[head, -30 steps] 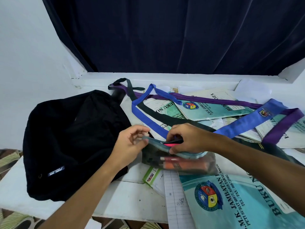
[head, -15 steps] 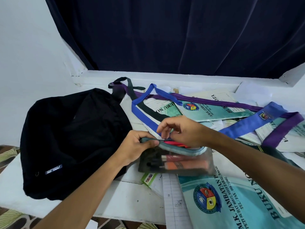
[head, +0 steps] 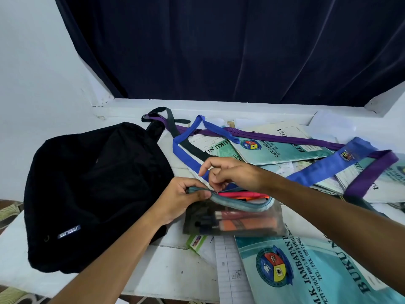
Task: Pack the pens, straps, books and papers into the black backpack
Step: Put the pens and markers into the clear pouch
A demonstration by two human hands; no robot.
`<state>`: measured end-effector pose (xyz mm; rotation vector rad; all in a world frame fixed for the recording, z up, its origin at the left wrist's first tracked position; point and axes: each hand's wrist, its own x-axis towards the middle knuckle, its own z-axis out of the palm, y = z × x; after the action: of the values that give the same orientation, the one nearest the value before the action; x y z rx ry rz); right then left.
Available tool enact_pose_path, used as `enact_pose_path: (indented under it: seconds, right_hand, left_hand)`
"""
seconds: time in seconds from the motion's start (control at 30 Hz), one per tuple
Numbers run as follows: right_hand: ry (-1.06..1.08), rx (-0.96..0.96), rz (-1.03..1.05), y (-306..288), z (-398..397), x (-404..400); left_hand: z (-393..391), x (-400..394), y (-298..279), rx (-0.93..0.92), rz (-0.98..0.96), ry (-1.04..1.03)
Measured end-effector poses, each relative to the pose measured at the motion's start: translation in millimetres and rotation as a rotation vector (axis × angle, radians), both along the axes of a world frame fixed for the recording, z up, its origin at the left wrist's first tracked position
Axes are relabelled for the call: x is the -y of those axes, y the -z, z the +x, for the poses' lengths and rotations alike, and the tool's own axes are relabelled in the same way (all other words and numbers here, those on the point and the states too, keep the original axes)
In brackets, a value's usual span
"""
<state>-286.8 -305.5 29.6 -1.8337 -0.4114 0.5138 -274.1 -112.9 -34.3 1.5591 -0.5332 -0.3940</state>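
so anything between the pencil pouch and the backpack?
Nothing visible lies between them: the pencil pouch sits right beside the black backpack. But the backpack shows no visible opening. The left hand grips the pouch's rim.

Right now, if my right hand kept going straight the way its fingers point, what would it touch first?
Probably the left hand. The right hand points leftward over the pencil pouch, and the left hand's fingers grip the pouch's end just ahead. Beyond lies the black backpack. Depth is uncertain.

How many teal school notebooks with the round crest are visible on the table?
3 show a crest: one large notebook nearest the camera at lower right, one behind the right hand under the purple strap, one at the right edge. Others may lie hidden in the pile.
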Motion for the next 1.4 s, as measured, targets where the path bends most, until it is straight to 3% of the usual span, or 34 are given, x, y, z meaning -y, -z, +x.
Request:
enact_pose_path:
  seconds: [0.4,1.4]
  right_hand:
    - [-0.024,0.230,-0.121,-5,-8,1]
    - [-0.095,0.238,-0.129,-1,-11,20]
  left_hand:
    - [-1,3,1,-0.037,-0.057,-0.033]
    - [4,4,0,0.045,0.024,-0.010]
